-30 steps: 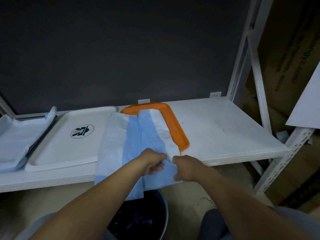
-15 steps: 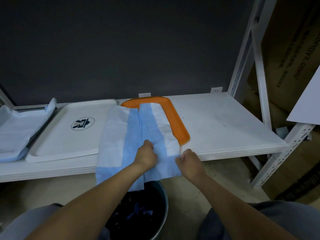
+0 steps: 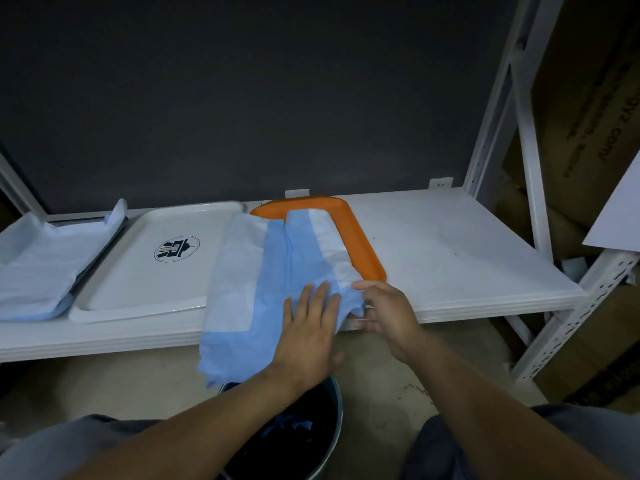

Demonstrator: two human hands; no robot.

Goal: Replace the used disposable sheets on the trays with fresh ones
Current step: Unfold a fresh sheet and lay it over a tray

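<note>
Both hands work at the front edge of the shelf (image 3: pixel 467 258), above a bin (image 3: pixel 322 431) that stands on the floor just below it. Nearest, the left hand (image 3: pixel 306 336) lies flat and spread, fingers extended, palm pressed on the blue sheet (image 3: pixel 277 271) where it droops over the shelf's front edge; it grips nothing, only pins. Just beside it, the right hand (image 3: pixel 388 315) is curled, thumb and fingertips pinching the sheet's crumpled near corner by the front end of the orange tray (image 3: pixel 360 244).

That sheet, blue with a white underside folded over, covers most of the orange tray at the middle of the shelf, and its lower part hangs past the edge toward the bin. To do this well, I judge the hands should gather the loose cloth inward, then draw it off toward the bin without dragging the tray off the shelf.

Farther left sits a bare white tray (image 3: pixel 145 268) bearing a round logo, and at the left end of the shelf another tray carries a pale sheet (image 3: pixel 38 265).
</note>
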